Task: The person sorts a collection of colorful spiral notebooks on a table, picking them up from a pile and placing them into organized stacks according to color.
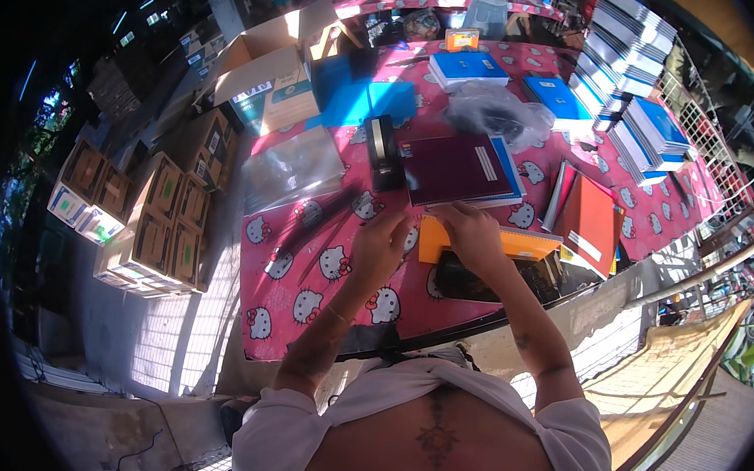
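Note:
A dark purple notebook [453, 167] with a white-lined label lies on blue-edged notebooks in front of me. My left hand [385, 240] is just below its near left corner, fingers apart and slightly bent, with nothing seen in them. My right hand [471, 232] reaches to the stack's near edge, its fingers bent and loosely spread; whether the fingertips touch the notebook is hard to make out. Under and beside my right wrist lies a yellow-orange notebook [526, 243], over a black tray-like object [468, 279]. A black, long box-shaped object [384, 153] stands against the stack's left side.
Clear plastic sleeves [291, 170] and blue sheets [371, 101] lie left. An open carton [270, 81] stands behind them. Red notebooks [591, 225] lean at right. Crumpled plastic [498, 116] and blue notebooks [469, 68] sit farther back, beside tall notebook stacks [621, 56]. Packed cartons [155, 232] are left.

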The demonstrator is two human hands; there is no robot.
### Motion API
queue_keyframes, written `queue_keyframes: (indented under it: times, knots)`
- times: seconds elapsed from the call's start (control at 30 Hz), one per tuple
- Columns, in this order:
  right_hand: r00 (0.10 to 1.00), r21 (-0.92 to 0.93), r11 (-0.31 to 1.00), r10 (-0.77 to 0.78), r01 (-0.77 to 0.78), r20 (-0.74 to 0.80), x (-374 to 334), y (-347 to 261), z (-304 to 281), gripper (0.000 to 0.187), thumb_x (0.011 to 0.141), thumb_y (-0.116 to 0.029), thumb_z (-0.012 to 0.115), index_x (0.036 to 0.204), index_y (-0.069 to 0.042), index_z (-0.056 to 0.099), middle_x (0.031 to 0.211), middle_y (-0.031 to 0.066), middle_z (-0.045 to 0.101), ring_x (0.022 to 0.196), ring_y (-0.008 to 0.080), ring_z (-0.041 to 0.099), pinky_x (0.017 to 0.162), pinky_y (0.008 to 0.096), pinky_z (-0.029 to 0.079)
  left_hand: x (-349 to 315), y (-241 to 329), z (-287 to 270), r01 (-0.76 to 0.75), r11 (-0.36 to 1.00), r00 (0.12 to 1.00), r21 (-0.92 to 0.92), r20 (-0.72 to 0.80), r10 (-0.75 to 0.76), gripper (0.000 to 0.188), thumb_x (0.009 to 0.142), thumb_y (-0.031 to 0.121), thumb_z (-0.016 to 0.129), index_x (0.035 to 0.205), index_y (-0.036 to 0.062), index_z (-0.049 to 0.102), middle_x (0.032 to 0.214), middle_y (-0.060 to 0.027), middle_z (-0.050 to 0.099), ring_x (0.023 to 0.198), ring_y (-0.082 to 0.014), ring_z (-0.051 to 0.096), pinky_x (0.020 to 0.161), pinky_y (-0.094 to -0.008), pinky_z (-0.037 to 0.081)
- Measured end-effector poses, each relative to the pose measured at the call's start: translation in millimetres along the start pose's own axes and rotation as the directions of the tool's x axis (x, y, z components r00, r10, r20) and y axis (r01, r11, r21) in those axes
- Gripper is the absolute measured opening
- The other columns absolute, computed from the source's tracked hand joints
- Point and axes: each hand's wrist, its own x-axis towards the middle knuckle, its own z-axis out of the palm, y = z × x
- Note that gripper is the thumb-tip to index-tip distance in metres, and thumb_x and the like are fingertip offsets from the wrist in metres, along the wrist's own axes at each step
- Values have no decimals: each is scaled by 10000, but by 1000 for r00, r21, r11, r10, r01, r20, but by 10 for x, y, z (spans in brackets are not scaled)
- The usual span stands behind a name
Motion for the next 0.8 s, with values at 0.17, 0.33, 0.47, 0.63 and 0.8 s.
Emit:
queue_keyframes:
  times: [0.17,0.33,0.47,0.63,0.8]
  knots:
    - [995,45,999,2,-7,103,22,-40,-115,206,857,-136,697,1063,-142,691,946,73,718,825,326,692,704,437,546,224,-14,-121,-107,994,992,38,78,103,156,919,182,668,999,49,675,838,-145,675,733,-366,663,638,-430,515]
    - [991,53,997,41,-48,130,33,-18,-101,199,863,-144,703,1061,-134,684,970,77,725,840,327,695,728,432,545,427,43,-246,-443,896,865,14,271,423,188,923,164,677,1070,57,629,996,-119,642,867,-302,667,702,-392,516]
    - [985,97,992,66,-82,157,48,8,-115,164,875,-178,696,1028,-125,674,917,100,720,836,336,691,728,459,540,440,-28,-161,-328,941,843,85,475,251,260,926,207,677,1143,81,608,1072,-119,626,913,-288,655,713,-400,516]
    - [982,166,982,59,-90,182,39,95,-110,200,863,-166,708,1056,-116,684,905,131,718,844,351,692,746,459,541,537,71,-221,-328,943,838,63,481,259,239,906,158,680,1128,100,611,977,-106,605,822,-292,667,656,-401,522]
    - [969,165,984,31,-73,246,68,59,-247,213,868,-169,705,1078,-135,699,946,103,724,847,346,692,750,449,549,441,84,-178,-357,934,863,-26,373,340,257,945,263,652,1151,116,614,906,-85,601,802,-277,656,664,-394,511]
